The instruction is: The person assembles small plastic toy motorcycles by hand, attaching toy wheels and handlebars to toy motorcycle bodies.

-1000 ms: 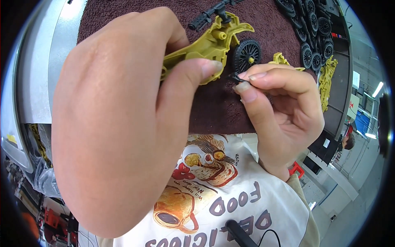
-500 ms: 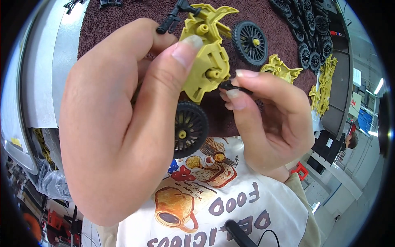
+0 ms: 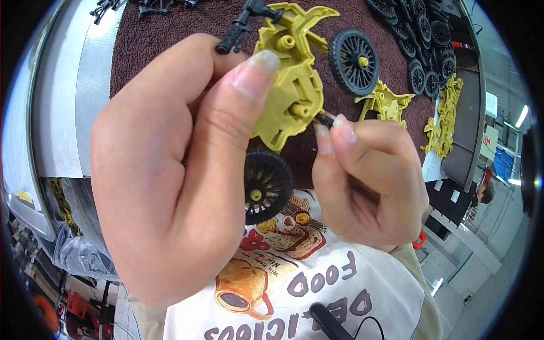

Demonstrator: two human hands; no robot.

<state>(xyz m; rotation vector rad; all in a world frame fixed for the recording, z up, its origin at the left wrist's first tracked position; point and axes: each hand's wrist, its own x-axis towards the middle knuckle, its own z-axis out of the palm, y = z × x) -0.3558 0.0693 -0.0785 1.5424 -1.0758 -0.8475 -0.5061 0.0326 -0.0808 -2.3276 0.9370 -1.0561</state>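
My left hand (image 3: pixel 187 158) grips the yellow plastic body half of a toy motorcycle (image 3: pixel 290 93), its inner side with round pegs facing up. A black handlebar piece (image 3: pixel 241 28) sits at the body's far end. One black spoked wheel (image 3: pixel 353 62) with a yellow hub is at the body's right; another spoked wheel (image 3: pixel 267 187) shows below it, partly behind my left hand. Between thumb and fingertips, my right hand (image 3: pixel 374 175) pinches a small black part (image 3: pixel 324 119) against the body's right edge. Most of that part is hidden by my fingers.
On the brown towel (image 3: pixel 170 34) lies another yellow body half (image 3: pixel 388 105), beyond my right hand. Black wheels (image 3: pixel 428 45) are piled at the far right, with yellow pieces (image 3: pixel 445 119) stacked nearer. Black small parts (image 3: pixel 153 7) lie at the far left.
My right hand has turned and closed in, bringing the small black part up to the body's edge. The toy and my left hand have shifted slightly right.
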